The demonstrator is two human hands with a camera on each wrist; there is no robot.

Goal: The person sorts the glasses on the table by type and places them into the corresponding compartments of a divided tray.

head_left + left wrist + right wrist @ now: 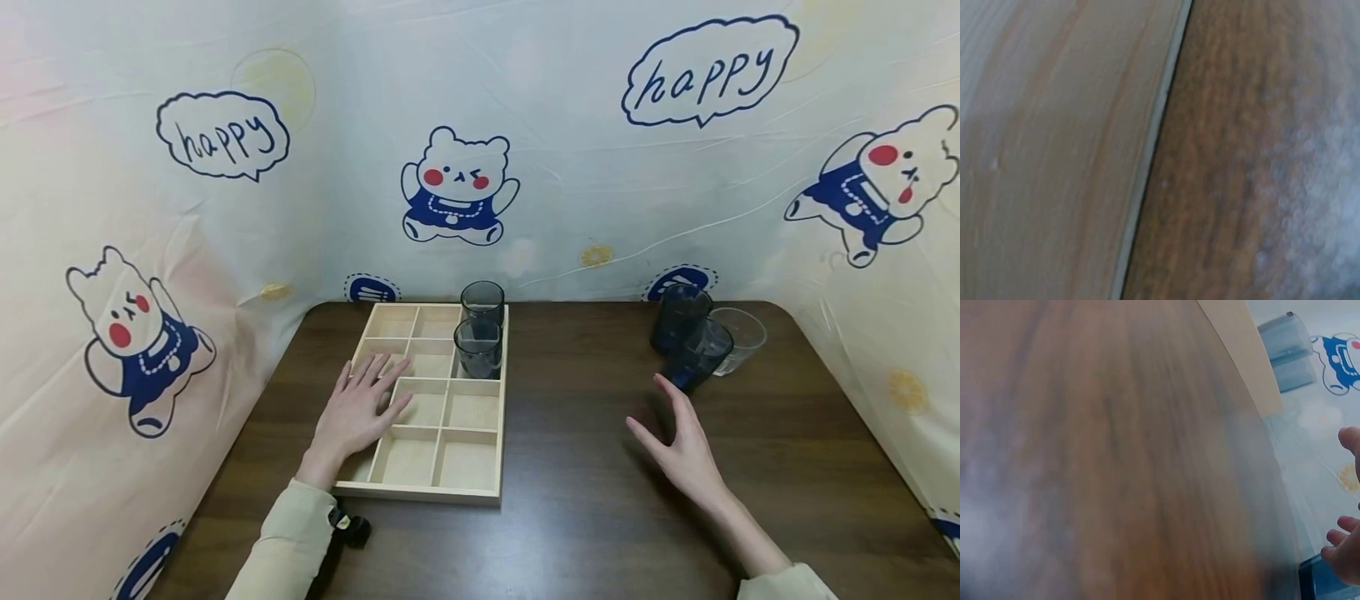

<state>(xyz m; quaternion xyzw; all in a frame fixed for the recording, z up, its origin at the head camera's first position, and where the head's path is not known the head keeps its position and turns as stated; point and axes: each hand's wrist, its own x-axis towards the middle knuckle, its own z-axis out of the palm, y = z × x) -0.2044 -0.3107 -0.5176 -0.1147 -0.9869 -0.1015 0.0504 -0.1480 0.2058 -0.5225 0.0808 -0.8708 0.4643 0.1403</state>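
Observation:
My left hand [360, 412] rests with spread fingers on the left part of a pale wooden tray [467, 498] divided into compartments. Two dark tinted glasses [480, 354] stand in the tray's far right compartments, one behind the other. Over the table's right side, my right hand [686, 454] has its thumb and fingers apart and holds nothing. Its fingertips are close to a blue tinted glass [701, 354], which looks tilted; whether they touch cannot be told. Behind that are a darker glass [678, 317] and a clear glass [742, 337]. The right wrist view shows fingers [1349, 544] at its right edge.
The brown wooden table [570, 467] runs back to a cloth backdrop [555, 167] printed with bears and "happy" bubbles. A small black device [352, 529] sits at the left wrist. The left wrist view holds only the tray's side [1066, 156] and tabletop.

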